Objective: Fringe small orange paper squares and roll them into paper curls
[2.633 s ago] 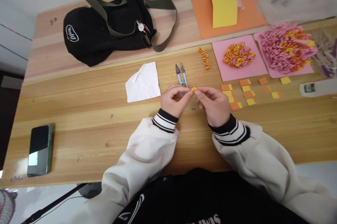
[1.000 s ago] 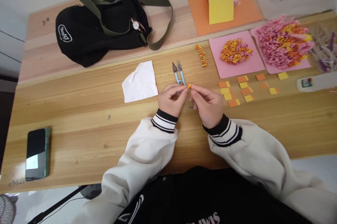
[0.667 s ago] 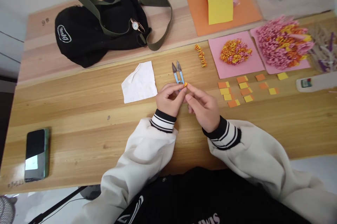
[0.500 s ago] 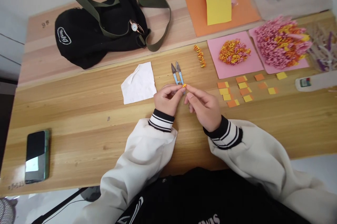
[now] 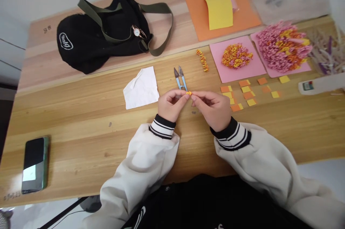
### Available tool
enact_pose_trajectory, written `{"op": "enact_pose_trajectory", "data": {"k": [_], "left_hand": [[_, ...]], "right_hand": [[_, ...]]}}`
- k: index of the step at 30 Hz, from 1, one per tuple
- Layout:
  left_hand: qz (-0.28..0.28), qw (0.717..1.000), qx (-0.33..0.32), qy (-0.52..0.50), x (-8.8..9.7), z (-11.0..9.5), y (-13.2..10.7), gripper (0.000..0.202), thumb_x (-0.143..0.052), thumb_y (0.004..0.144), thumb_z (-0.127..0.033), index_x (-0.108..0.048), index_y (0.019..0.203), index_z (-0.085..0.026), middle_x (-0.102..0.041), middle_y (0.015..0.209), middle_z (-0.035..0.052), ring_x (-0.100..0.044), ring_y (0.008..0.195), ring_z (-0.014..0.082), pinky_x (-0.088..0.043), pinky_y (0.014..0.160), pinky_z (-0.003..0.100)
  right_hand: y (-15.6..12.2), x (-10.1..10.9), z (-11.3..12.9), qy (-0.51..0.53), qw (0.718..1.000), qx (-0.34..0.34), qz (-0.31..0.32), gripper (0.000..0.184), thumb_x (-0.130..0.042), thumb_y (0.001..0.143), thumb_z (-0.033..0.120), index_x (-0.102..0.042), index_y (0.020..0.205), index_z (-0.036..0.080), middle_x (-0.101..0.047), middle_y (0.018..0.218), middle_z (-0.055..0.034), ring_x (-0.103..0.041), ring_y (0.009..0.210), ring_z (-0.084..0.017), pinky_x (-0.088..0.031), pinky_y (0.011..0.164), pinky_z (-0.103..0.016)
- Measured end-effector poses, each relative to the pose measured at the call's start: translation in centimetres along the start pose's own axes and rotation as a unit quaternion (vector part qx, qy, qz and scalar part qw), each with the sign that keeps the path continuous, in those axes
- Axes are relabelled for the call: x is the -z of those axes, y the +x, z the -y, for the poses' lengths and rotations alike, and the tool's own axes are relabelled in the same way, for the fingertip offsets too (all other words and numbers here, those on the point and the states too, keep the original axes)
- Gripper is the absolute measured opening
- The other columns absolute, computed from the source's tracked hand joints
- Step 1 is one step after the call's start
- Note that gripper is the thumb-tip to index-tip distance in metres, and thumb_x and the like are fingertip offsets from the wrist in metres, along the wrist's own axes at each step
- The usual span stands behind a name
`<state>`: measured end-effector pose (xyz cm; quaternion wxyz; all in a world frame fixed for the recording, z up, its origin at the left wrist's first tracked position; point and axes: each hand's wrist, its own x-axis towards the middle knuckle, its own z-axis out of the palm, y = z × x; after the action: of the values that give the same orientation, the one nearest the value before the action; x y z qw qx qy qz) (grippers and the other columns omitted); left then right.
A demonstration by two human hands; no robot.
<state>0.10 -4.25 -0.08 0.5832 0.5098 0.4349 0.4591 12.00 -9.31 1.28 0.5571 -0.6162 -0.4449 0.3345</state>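
Note:
My left hand [image 5: 170, 105] and my right hand [image 5: 212, 107] meet over the wooden table [image 5: 81, 121], both pinching a tiny rolled orange and yellow paper piece [image 5: 189, 93] between fingertips. Just behind the fingers lie small blue thread snips [image 5: 180, 78]. A short row of finished orange rolls [image 5: 202, 60] sits farther back. Small orange and yellow paper squares [image 5: 244, 90] lie right of my right hand.
A white paper scrap [image 5: 141, 88] lies left of the snips. A black bag with a watch [image 5: 102, 31] is at the back left, a phone [image 5: 33, 163] front left. Pink sheets with heaps of rolls [image 5: 237, 56] [image 5: 281, 45], orange and yellow sheets [image 5: 218, 4] and a glue tube [image 5: 320, 84] are at the right.
Both hands keep pinching the small roll, and the fingers have shifted slightly around it. The view has drifted a little, so everything sits slightly lower and to the left in the picture.

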Motion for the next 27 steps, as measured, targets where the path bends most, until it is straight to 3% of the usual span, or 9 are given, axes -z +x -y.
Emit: {"op": "enact_pose_trajectory", "data": {"k": [6,12,21,27], "left_hand": [[0.025,0.998,0.02,-0.047,0.14,-0.44,-0.01,0.028,-0.081,0.055,-0.039,-0.07,0.063,-0.015,-0.069,0.064,0.0008,-0.061,0.061,0.0088,-0.051,0.062,0.021],[0.04,0.998,0.004,-0.05,0.01,-0.37,-0.24,0.024,-0.078,0.063,-0.038,-0.072,0.069,-0.016,-0.07,0.068,0.0022,-0.061,0.062,0.0095,-0.051,0.064,0.023],[0.019,0.995,-0.097,0.011,-0.37,0.19,-0.55,0.006,-0.075,0.068,-0.022,-0.075,0.073,-0.018,-0.072,0.075,0.0045,-0.065,0.072,0.0119,-0.054,0.07,0.025],[0.031,0.987,-0.153,0.041,-0.37,0.33,-0.77,0.011,-0.071,0.071,-0.015,-0.076,0.079,-0.021,-0.071,0.077,0.0037,-0.065,0.072,0.0108,-0.054,0.071,0.025]], "right_hand": [[0.09,0.17,0.02,0.005,1.0,0.011,0.004,0.011,-0.067,0.072,0.025,-0.072,0.075,0.016,-0.068,0.06,-0.0016,-0.06,0.052,-0.011,-0.052,0.053,-0.025],[0.15,0.27,-0.27,0.018,1.0,0.015,-0.006,0.01,-0.068,0.072,0.024,-0.072,0.076,0.016,-0.07,0.064,-0.0022,-0.062,0.055,-0.011,-0.052,0.055,-0.024],[-0.08,0.2,-0.16,-0.005,0.999,0.011,-0.048,0.009,-0.067,0.071,0.022,-0.072,0.075,0.015,-0.07,0.064,-0.0022,-0.061,0.054,-0.011,-0.051,0.053,-0.024],[-0.12,0.11,-0.17,-0.008,0.998,0.003,-0.064,0.009,-0.067,0.071,0.022,-0.072,0.075,0.016,-0.072,0.066,-0.003,-0.063,0.055,-0.012,-0.053,0.054,-0.025]]}}
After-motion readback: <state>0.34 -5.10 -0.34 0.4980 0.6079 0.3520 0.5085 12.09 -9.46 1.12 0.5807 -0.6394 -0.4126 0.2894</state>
